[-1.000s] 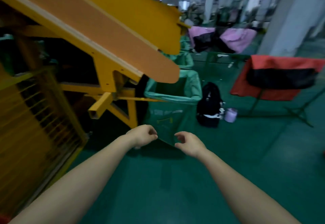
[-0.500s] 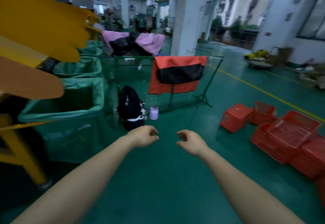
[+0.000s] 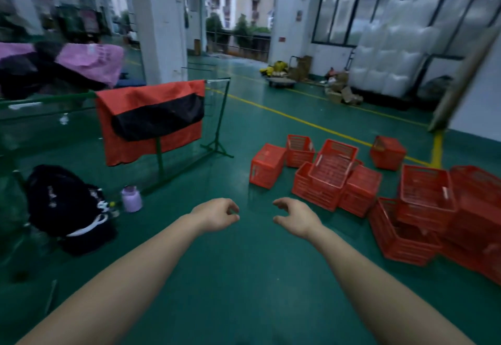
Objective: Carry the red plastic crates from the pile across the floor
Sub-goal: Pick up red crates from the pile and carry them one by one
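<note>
Hands are held apart and empty, left hand [image 3: 217,216] and right hand [image 3: 296,218] loosely curled. The red crates [image 3: 333,179] lie piled on the floor [image 3: 244,277] ahead-right; the approach is judged in hand, and a two-handed grip is needed next.

Factory or warehouse hall, green painted floor [image 3: 244,277] with yellow lane lines [image 3: 298,119], white pillars [image 3: 162,24], stacked white bulk sacks [image 3: 393,54], piled red plastic crates [image 3: 333,179]

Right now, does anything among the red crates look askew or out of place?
Yes. The red crates lie in a loose heap, not a neat stack: several are tilted, and a single crate sits apart near the yellow floor line.
</note>
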